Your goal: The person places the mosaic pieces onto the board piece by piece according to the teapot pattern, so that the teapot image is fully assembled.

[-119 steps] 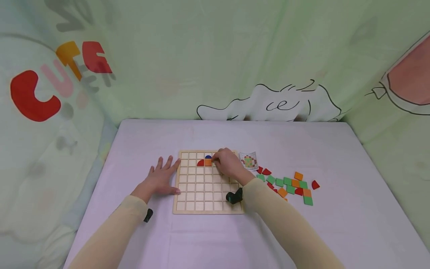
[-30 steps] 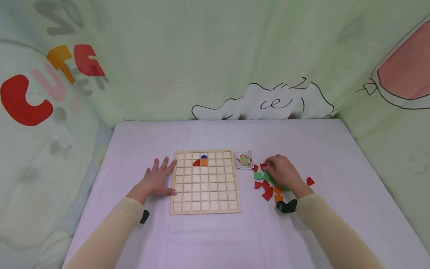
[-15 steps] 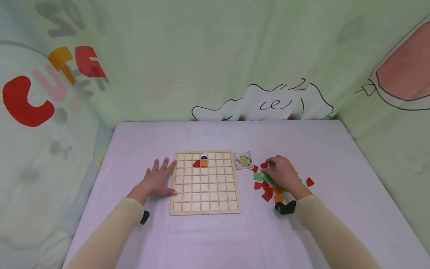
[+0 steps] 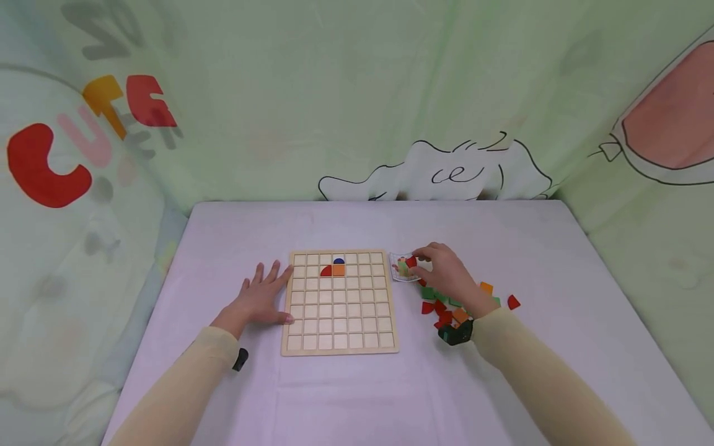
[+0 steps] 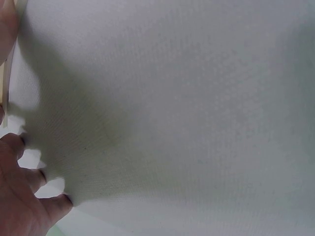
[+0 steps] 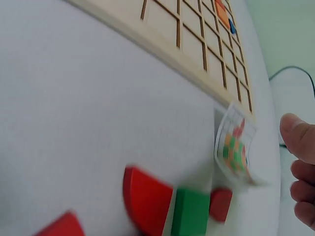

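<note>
A wooden grid board (image 4: 340, 325) lies on the table. In its upper cells sit a blue half-round tile (image 4: 338, 261), a red quarter-round tile (image 4: 326, 271) and an orange square tile (image 4: 338, 271). My left hand (image 4: 258, 302) rests spread at the board's left edge, thumb and forefinger touching the frame. Between thumb and fingertips my right hand (image 4: 448, 272) pinches a red tile (image 4: 411, 262), held over the printed pattern card (image 4: 397, 273) right of the board. The right wrist view shows the right hand (image 6: 304, 164) at its edge; the pinched tile is hidden there.
Loose red, green and orange tiles lie right of the board, partly under the right forearm; one red tile (image 4: 513, 301) lies farther right. A black wrist camera (image 4: 456, 333) hangs at the right cuff. Cloth walls (image 4: 357, 111) stand behind and beside the table.
Since four seconds ago my right hand has gone from the board to the loose tiles, taken a red tile there, and moved left with it over the card. My left hand stays.
</note>
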Motion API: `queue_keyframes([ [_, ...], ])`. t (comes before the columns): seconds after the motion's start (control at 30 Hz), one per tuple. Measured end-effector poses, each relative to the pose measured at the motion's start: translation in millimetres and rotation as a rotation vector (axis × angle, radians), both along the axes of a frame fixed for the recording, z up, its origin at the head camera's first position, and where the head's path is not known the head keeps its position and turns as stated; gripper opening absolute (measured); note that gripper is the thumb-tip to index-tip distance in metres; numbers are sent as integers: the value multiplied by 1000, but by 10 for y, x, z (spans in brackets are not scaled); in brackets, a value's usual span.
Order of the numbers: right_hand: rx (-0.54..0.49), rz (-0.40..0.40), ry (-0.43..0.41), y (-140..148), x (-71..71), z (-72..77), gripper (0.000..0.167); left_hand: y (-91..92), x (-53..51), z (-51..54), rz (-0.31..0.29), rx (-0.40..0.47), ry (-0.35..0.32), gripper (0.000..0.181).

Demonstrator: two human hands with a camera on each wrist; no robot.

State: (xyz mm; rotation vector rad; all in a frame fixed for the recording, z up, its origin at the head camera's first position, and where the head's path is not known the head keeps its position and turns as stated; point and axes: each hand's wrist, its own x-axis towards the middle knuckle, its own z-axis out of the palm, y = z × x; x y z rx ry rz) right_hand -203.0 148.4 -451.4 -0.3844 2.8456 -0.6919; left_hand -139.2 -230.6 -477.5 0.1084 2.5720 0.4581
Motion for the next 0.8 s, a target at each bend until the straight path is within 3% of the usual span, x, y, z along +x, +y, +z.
queue_keyframes([
  [0.3,-2,155,2,-480,-83,-21,38,-2,1,-15,-3,-8,7,112],
  [0.57,48,232,-72,-808,-172,-134,38,7,4,-34,7,-6,17,112],
  [0.8,64,325,-28,-951,-228,-200,37,6,9,-24,7,-9,19,112],
])
